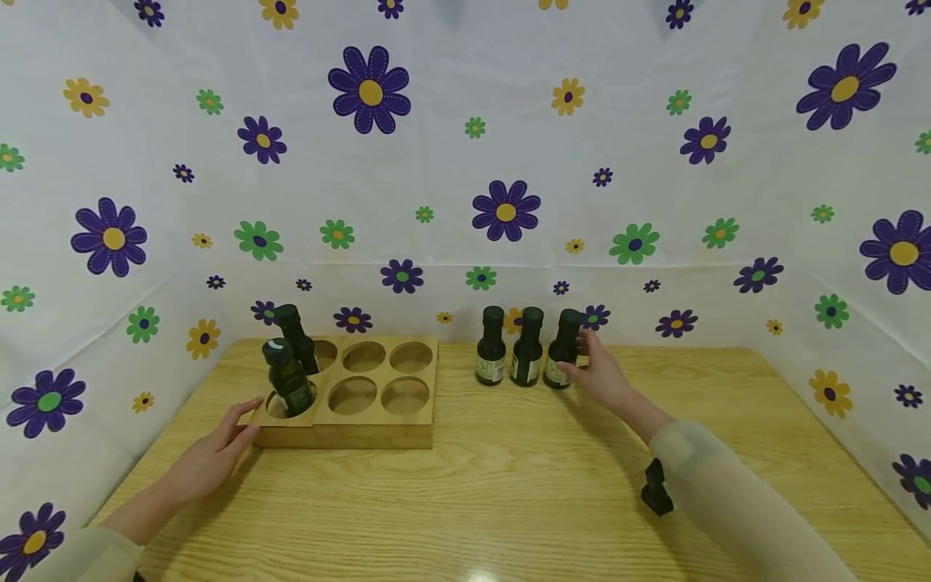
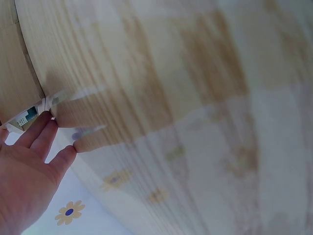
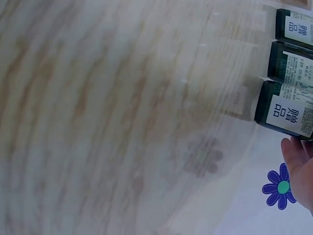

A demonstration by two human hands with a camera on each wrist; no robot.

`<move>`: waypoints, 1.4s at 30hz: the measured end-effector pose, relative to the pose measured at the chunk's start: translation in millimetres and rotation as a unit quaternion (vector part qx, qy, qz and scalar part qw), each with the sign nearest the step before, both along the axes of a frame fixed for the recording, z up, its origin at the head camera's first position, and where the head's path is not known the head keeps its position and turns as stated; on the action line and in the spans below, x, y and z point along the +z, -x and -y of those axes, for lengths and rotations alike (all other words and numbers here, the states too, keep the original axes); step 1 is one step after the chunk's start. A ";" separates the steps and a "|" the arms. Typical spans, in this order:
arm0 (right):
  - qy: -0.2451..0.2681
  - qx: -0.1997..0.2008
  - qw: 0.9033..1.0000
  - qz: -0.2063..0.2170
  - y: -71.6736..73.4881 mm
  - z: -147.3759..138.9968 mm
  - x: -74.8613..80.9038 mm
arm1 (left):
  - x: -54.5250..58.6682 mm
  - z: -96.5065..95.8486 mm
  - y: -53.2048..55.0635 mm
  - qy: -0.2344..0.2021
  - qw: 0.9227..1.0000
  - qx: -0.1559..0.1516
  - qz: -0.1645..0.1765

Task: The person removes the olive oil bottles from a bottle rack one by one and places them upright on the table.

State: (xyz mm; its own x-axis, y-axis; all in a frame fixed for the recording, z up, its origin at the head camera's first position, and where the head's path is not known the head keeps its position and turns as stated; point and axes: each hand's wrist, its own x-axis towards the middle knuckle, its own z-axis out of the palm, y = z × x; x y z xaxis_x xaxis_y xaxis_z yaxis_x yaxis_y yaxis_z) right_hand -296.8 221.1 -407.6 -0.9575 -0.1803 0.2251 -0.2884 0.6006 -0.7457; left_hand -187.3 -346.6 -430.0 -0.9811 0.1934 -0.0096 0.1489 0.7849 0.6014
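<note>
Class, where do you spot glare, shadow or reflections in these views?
Head view: glare on the table at the picture's bottom edge, soft shadow below the right hand; left wrist view: hazy yellow flower reflections; right wrist view: a flower reflection, blurrier than the printed flower.

"赠品" — on labels (image 3: pixel 297 29) of two dark bottles (image 3: pixel 278 108)

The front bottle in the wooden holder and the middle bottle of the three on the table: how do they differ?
The front bottle sits in a round hole of the wooden holder; the middle bottle stands on the table. The front bottle is nearer the left hand, the middle bottle nearer the right hand. Both are dark bottles with dark caps.
</note>
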 end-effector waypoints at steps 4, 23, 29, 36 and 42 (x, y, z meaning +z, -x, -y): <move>0.016 -0.015 1.000 0.004 -4.7 -0.5 4.1 | 0.2 -0.2 0.5 -0.001 1.000 -0.001 -0.002; 0.091 0.011 0.994 -0.063 -49.5 22.9 15.4 | 0.8 0.3 0.0 -0.007 1.000 -0.003 -0.006; 0.106 0.056 0.990 -0.068 -53.3 56.5 19.5 | 0.8 -0.7 -0.4 -0.011 1.000 -0.003 -0.003; 0.130 0.109 0.983 -0.064 -51.9 99.1 22.1 | 1.1 -1.1 -0.4 -0.006 1.000 0.000 0.001; 0.137 0.148 0.978 -0.061 -47.9 133.9 22.1 | 0.9 -0.7 -0.1 -0.006 1.000 0.000 0.001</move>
State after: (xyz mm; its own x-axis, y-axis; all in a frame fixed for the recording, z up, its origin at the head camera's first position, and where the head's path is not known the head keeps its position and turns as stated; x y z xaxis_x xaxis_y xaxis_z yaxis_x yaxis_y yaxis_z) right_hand -248.9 87.1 -385.5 -0.8358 -0.3614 0.4134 -0.5161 0.2601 -0.8160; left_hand -187.3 -345.9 -429.1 -0.9810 0.1937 -0.0097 0.1476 0.7780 0.6106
